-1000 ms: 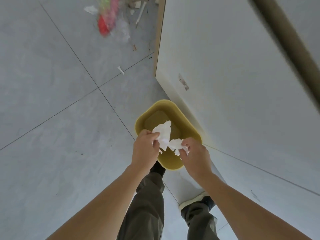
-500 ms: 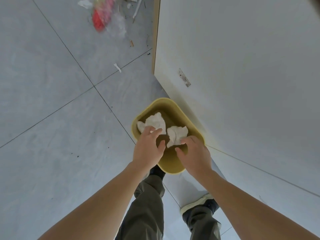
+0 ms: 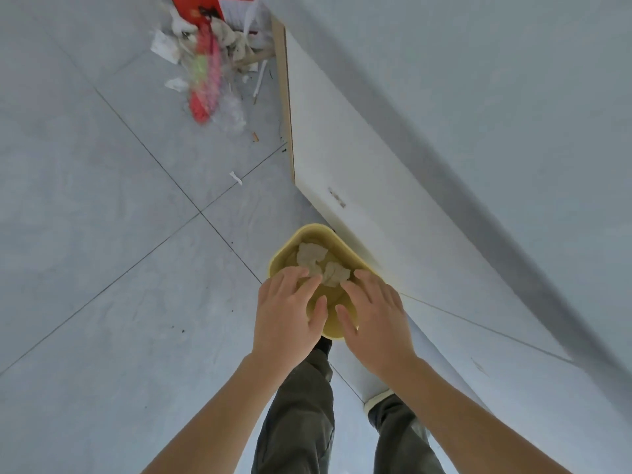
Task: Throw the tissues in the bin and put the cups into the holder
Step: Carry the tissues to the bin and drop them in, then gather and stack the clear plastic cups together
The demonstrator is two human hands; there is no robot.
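A yellow bin (image 3: 345, 249) stands on the grey tiled floor against a white panel. Two crumpled white tissues (image 3: 321, 263) lie inside it, down near the bottom. My left hand (image 3: 289, 314) hovers over the bin's near left rim, fingers spread, holding nothing. My right hand (image 3: 374, 316) hovers over the near right rim, also spread and holding nothing. The hands cover the bin's near half. No cups or holder are in view.
A white panel (image 3: 393, 186) with a wooden edge rises to the right of the bin. A pile of litter (image 3: 208, 66) with a red and green item and scraps lies on the floor far ahead. My legs and shoes (image 3: 379, 400) are below the hands.
Both hands let go of the tissues, which dropped into the bin. The fingers have spread apart above the rim. The camera has tilted, showing more of the floor ahead.
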